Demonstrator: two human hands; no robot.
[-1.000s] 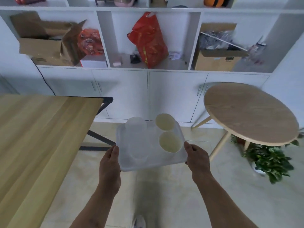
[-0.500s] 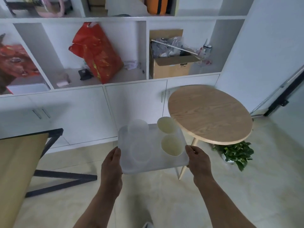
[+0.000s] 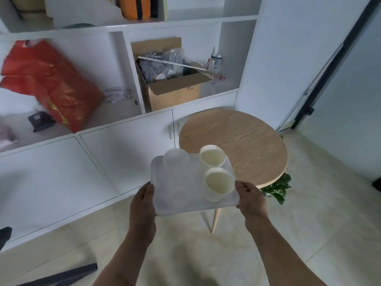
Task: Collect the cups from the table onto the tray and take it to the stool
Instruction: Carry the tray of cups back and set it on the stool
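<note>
1. The round wooden stool [image 3: 243, 141] stands by the white cabinet.
2. The tray [image 3: 181, 195] is held in the air, its far right corner overlapping the stool's near edge.
3. Left hand [image 3: 143, 205] and right hand [image 3: 252, 200] each hold a grip clenched on a tray side.
4. Two paper cups [image 3: 219, 180] and a clear cup [image 3: 175, 157] stand on the tray.

tray [image 3: 175, 203] before stool [image 3: 247, 141] | 2 cups right, perhaps 2 left | plant [image 3: 276, 187] under stool

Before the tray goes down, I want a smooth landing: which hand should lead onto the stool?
Right. The right hand holds the tray edge nearest the stool; the left hand is farther.
</note>
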